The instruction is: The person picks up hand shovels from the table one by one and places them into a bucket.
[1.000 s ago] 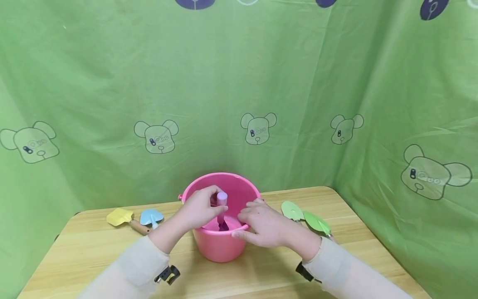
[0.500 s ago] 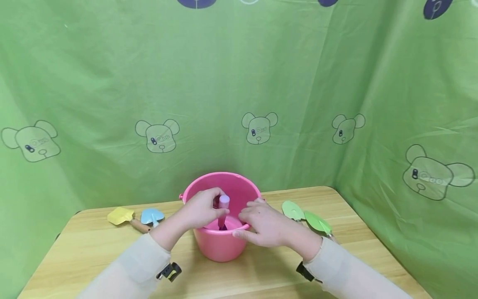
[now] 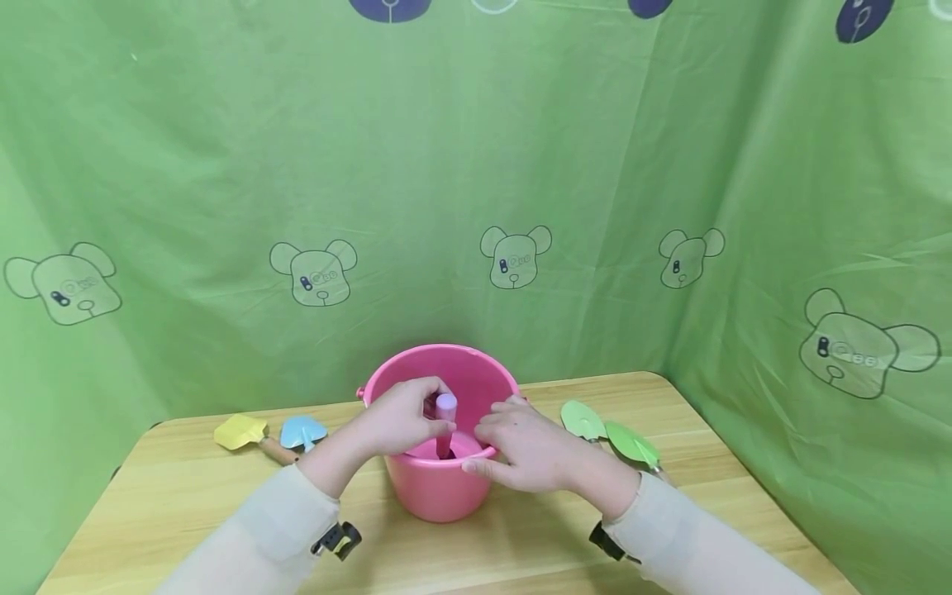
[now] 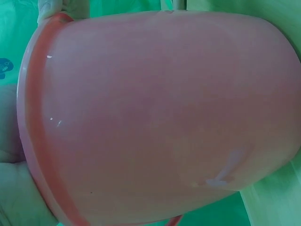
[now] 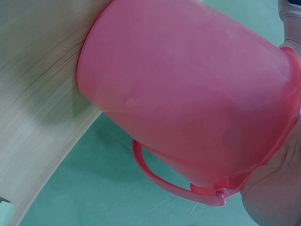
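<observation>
Over the last second the tool [image 3: 446,406] has sunk slightly within the bucket [image 3: 439,492]: we find its lilac end lower, and its dark purple head, plain in the first head view, reduced to a sliver at the foot. The left hand [image 3: 405,417] has dipped a little with it; the right hand [image 3: 524,446] and the bucket have kept their places. We judge from this that the tool is being let down, its head probably near the bucket's floor, though the near rim hides any contact.

The left hand reaches over the rim and pinches the tool by its handle, thumb across the near side. The lilac end shows between finger and thumb, while the rest runs down below the grip, close to upright. The right hand grips the rim, thumb outside and fingers inside, apart from the tool. In both wrist views we see mainly the bucket's outer wall, the right one adding its bail [image 5: 164,185]; the tool shows in neither. On the table [image 3: 446,562] lie a yellow trowel [image 3: 240,431] and a blue trowel [image 3: 302,430] to the left, a pale green trowel [image 3: 583,420] and a darker green trowel [image 3: 630,442] to the right.
</observation>
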`<state>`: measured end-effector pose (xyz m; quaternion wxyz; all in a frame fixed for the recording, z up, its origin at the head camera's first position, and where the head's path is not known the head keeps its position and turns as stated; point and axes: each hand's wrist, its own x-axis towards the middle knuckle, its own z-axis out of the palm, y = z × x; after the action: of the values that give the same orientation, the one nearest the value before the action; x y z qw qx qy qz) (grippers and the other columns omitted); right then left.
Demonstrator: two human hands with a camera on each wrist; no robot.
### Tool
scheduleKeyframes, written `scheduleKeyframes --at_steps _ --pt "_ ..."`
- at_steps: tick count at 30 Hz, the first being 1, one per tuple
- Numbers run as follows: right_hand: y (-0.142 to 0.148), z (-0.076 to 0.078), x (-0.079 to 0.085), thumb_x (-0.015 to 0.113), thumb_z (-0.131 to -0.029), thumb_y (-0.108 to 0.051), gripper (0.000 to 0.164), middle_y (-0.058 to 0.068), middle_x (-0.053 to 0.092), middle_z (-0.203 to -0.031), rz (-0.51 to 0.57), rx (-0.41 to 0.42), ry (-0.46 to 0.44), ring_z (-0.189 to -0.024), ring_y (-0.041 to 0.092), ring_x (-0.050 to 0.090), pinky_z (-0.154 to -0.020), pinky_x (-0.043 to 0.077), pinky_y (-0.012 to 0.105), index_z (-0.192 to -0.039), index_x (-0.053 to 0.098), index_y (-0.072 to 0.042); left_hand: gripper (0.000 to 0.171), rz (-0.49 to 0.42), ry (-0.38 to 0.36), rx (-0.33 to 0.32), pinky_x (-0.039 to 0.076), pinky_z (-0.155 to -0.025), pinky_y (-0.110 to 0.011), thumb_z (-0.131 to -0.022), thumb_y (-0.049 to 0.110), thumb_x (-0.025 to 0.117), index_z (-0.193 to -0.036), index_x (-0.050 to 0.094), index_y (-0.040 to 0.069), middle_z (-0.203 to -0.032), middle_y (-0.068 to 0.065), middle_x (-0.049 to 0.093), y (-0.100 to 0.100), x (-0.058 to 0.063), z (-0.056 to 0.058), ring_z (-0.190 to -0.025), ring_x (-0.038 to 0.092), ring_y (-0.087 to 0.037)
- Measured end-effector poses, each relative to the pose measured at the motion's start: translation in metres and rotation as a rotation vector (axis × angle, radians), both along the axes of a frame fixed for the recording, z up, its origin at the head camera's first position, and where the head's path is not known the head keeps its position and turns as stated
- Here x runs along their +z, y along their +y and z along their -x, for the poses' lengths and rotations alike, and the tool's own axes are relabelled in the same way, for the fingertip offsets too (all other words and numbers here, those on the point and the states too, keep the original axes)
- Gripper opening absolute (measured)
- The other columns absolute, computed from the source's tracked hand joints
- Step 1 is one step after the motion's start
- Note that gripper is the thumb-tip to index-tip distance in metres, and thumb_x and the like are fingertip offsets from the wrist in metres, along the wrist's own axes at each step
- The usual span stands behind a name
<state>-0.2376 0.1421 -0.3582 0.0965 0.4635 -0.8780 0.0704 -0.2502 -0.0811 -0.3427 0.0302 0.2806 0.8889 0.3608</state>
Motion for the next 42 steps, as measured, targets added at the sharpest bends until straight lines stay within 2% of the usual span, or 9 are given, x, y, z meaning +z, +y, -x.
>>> scheduleKeyframes --at_steps 12,19,25,35,42 --pt "0.000 0.000 -0.001 0.033 -0.091 -0.064 0.045 -0.011 0.036 -0.061 -0.006 -0.006 0.003 -0.070 0.010 0.035 -0.076 0.030 0.029 -0.068 0.040 -0.026 0.021 -0.021 -0.009 -0.034 0.047 -0.076 -0.029 -0.081 0.018 0.068 -0.096 0.053 0.018 -0.090 0.004 0.057 -0.002 -0.002 0.001 -0.083 0.054 -0.013" --pt "0.000 0.001 -0.002 0.033 -0.090 -0.064 0.045 -0.011 0.036 -0.060 -0.005 -0.011 0.004 -0.070 0.009 0.035 -0.076 0.029 0.029 -0.068 0.040 -0.026 0.022 -0.055 -0.004 0.022 0.046 -0.078 -0.031 -0.081 0.017 0.068 -0.099 0.055 0.020 -0.094 0.004 0.057 -0.006 -0.001 -0.001 -0.087 0.054 -0.013" --pt "0.000 0.000 -0.002 0.033 -0.090 -0.065 0.045 -0.011 0.036 -0.061 -0.008 -0.018 -0.005 -0.071 0.009 0.035 -0.077 0.029 0.029 -0.068 0.040 -0.027 0.025 -0.038 0.006 0.050 0.047 -0.077 -0.030 -0.081 0.014 0.068 -0.103 0.056 0.018 -0.094 0.004 0.057 -0.010 0.002 -0.001 -0.086 0.054 -0.012" --pt "0.001 -0.001 0.000 0.032 -0.090 -0.065 0.044 -0.012 0.038 -0.062 -0.007 -0.026 -0.002 -0.071 0.009 0.036 -0.076 0.030 0.029 -0.068 0.041 -0.028 0.020 0.008 0.076 0.144 0.046 -0.076 -0.030 -0.082 0.009 0.065 -0.100 0.059 0.016 -0.087 0.004 0.058 -0.022 0.011 0.004 -0.081 0.053 -0.014" --pt "0.001 0.000 -0.002 0.032 -0.090 -0.065 0.045 -0.012 0.038 -0.062 -0.013 -0.018 0.005 -0.071 0.009 0.036 -0.076 0.030 0.029 -0.068 0.040 -0.027 0.013 0.106 0.169 0.151 0.045 -0.072 -0.029 -0.082 0.007 0.064 -0.092 0.060 0.015 -0.083 0.004 0.056 -0.029 0.009 0.008 -0.077 0.050 -0.015"
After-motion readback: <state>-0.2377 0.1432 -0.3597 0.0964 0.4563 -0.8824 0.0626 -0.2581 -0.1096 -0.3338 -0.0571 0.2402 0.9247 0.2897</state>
